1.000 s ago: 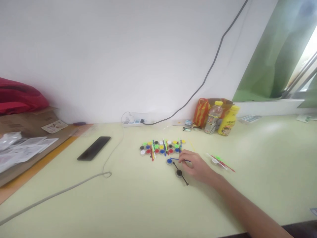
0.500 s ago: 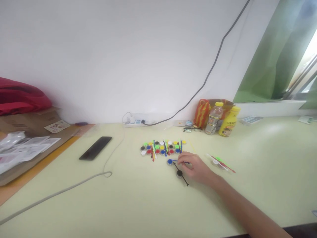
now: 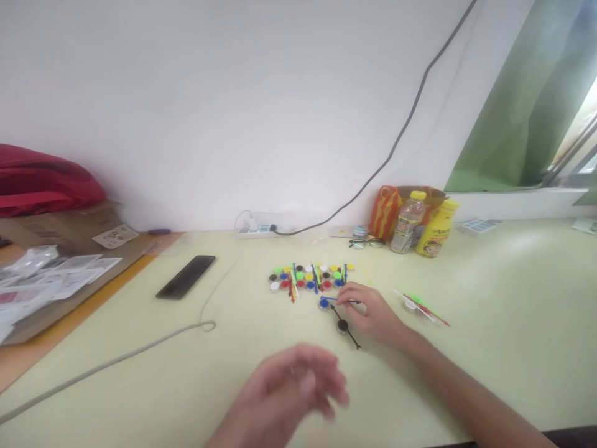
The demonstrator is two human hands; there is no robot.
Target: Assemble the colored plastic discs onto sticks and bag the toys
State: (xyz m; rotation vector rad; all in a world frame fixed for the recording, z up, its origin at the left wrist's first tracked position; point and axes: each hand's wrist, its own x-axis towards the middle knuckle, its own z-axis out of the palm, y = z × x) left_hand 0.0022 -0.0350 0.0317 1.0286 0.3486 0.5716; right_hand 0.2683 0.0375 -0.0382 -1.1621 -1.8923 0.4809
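Note:
My right hand point(image 3: 373, 314) rests on the pale table point(image 3: 489, 348), fingers pinched on a thin blue stick point(image 3: 333, 299) beside a small blue paint pot point(image 3: 323, 303). Just below lies a black pot point(image 3: 342, 325) with a black stick point(image 3: 351, 336) across it. Behind them stand rows of small coloured paint pots point(image 3: 310, 278) with sticks laid over them. My left hand point(image 3: 293, 389) hangs blurred over the near part of the table, fingers loosely curled; nothing shows in it clearly.
A black phone point(image 3: 185, 277) and a grey cable point(image 3: 116, 358) lie to the left. A power strip point(image 3: 261, 230), glasses point(image 3: 366, 242), two bottles point(image 3: 422, 229) and an orange bag point(image 3: 385, 211) stand by the wall. More sticks and pots point(image 3: 420, 306) lie to the right. Boxes and packets point(image 3: 51, 274) fill the far left.
My left hand has come into view from below, blurred by motion. My right hand stays by the blue pot, hardly moved.

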